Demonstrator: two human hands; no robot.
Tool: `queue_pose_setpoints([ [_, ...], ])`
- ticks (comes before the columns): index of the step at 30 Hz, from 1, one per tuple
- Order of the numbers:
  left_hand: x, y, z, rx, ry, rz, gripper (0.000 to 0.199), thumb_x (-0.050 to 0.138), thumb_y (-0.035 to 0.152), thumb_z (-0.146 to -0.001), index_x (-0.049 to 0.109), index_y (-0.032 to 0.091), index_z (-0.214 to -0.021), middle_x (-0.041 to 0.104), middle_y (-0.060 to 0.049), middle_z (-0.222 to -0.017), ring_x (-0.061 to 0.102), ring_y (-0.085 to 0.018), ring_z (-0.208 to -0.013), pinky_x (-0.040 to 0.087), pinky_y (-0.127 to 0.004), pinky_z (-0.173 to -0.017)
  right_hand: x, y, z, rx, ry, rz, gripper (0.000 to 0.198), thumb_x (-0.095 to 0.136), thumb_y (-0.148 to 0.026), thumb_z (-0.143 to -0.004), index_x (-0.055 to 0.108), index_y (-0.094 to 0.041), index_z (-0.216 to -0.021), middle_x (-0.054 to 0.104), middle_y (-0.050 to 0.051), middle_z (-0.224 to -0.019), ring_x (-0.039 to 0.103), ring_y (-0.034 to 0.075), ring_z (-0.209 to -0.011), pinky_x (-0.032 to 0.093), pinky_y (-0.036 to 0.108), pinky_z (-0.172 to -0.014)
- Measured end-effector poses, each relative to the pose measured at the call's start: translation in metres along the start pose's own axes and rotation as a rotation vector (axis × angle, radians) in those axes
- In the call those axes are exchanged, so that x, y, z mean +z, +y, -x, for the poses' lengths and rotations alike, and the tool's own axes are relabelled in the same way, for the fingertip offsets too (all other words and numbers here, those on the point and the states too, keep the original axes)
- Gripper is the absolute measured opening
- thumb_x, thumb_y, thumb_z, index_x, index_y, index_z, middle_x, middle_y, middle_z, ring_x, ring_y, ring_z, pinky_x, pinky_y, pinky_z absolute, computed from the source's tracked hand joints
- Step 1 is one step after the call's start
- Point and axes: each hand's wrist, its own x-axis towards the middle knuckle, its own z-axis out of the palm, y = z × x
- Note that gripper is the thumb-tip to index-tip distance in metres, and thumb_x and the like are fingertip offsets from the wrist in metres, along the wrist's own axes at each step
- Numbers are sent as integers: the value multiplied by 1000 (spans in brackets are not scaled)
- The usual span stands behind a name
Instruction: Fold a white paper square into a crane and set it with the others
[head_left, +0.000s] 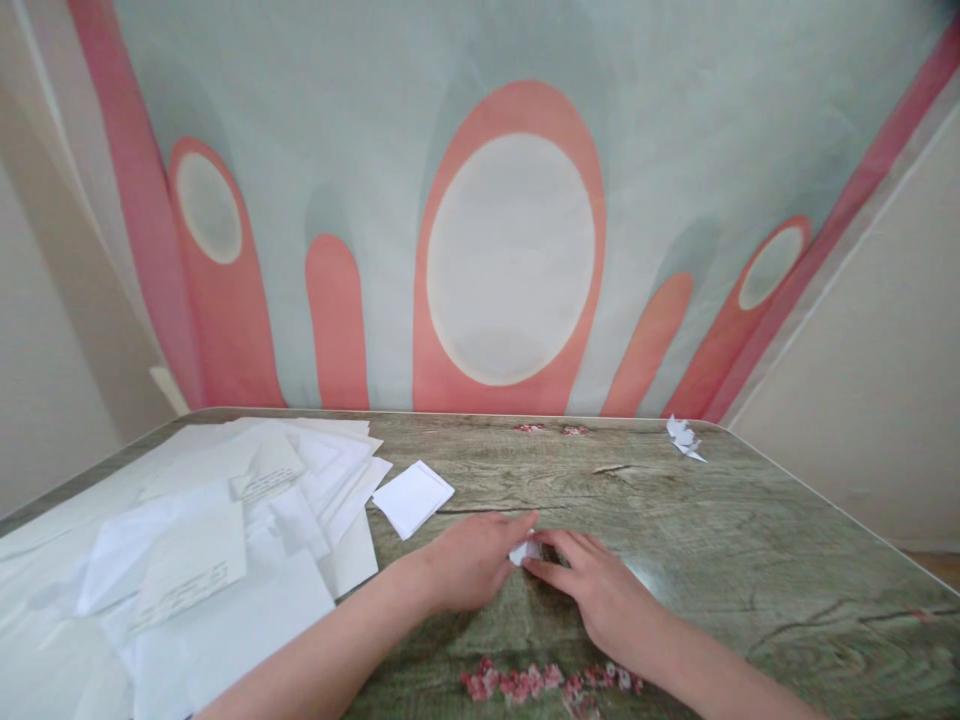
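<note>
Between my hands, at the table's middle, is a small white piece of folded paper [523, 552], mostly covered by fingers. My left hand [476, 562] presses on its left side, fingers close together and the index finger reaching over the far edge. From the right, my right hand [589, 580] grips the paper's edge between thumb and fingertips. To the left of the hands, a small stack of white paper squares [414, 498] lies flat, apart from both.
A wide spread of loose white paper sheets [277, 600], some with writing, covers the table's left side. A crumpled or folded white paper piece [684, 438] lies at the far right edge. The wood-patterned table [750, 560] carries printed pink flowers. A patterned cloth [382, 200] hangs behind.
</note>
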Motion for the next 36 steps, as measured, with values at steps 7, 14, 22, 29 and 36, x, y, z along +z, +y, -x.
queue_pose_setpoints([
  [7, 4, -8, -5, -33, 95, 78, 48, 41, 17, -84, 38, 17, -132, 57, -8, -121, 51, -20, -110, 37, -30, -95, 5, 4, -1, 37, 91, 11, 45, 41, 0, -79, 57, -23, -114, 56, 7, -110, 50, 19, -102, 39, 35, -89],
  [14, 18, -24, -11, -66, 167, 380, 54, 57, 15, -73, 46, 17, -126, 62, -5, -115, 56, -18, -106, 40, -27, -93, 9, 18, -5, 35, 224, 39, 22, 46, -17, -88, 62, -19, -102, 63, 5, -92, 56, 17, -86, 46, 33, -79],
  [22, 24, -30, -15, -107, 200, 511, 50, 66, 22, -71, 53, 19, -119, 67, -3, -106, 61, -16, -92, 44, -26, -83, 8, 25, -13, -122, 201, 140, 21, 45, -17, -89, 64, -18, -96, 65, 6, -89, 58, 16, -85, 46, 29, -77],
  [29, 27, -29, -14, -111, 240, 507, 44, 66, 27, -72, 56, 17, -114, 68, -5, -103, 61, -17, -91, 43, -26, -82, -2, 24, -15, -265, 107, 339, 20, 44, -13, -88, 61, -13, -100, 65, 8, -90, 58, 19, -82, 46, 34, -74],
  [36, 25, -27, -13, -95, 242, 503, 38, 66, 28, -73, 60, 18, -109, 67, -5, -101, 61, -17, -91, 44, -26, -84, -3, 34, -15, -382, 103, 370, 25, 39, -12, -90, 59, -12, -106, 65, 11, -97, 58, 20, -90, 46, 34, -76],
])
